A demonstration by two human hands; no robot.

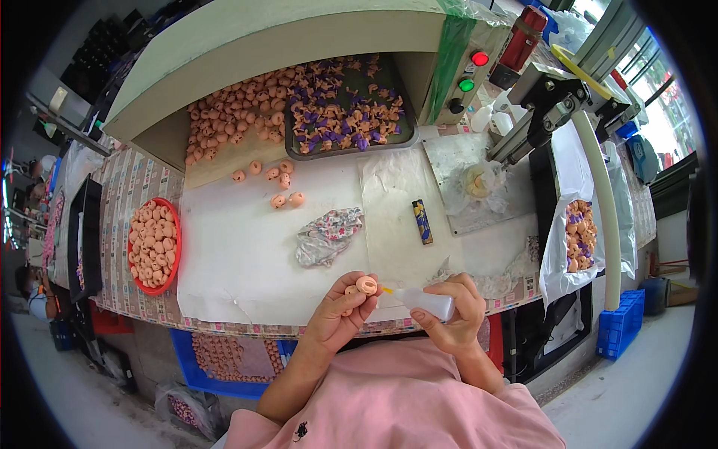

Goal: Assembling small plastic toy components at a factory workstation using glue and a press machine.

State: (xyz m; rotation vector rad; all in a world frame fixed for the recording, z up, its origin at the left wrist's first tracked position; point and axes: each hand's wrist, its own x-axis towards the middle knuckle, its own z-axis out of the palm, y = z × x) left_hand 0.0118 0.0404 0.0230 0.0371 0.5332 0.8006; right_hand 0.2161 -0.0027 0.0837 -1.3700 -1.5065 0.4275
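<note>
Near the table's front edge, my left hand (340, 305) is closed around small peach-coloured doll heads. One doll head (366, 284) sits at the fingertips with its hollow opening showing; at least one more is tucked in the fingers. My right hand (458, 310) grips a white squeeze bottle (425, 301), tilted on its side. Its thin yellow nozzle points left and ends close beside the doll head; whether they touch I cannot tell. Beyond my hands lie a crumpled floral cloth or wrapper (329, 236) and a dark blue and yellow tube-like item (422, 222).
A red basket of doll heads (155, 247) stands at left. Under the hood, a black tray (351, 150) bears purple-clad doll bodies beside piled heads. Several loose heads (284, 181) lie before it. At right are a metal press (523, 127) and a plastic-lined box of figures (580, 236).
</note>
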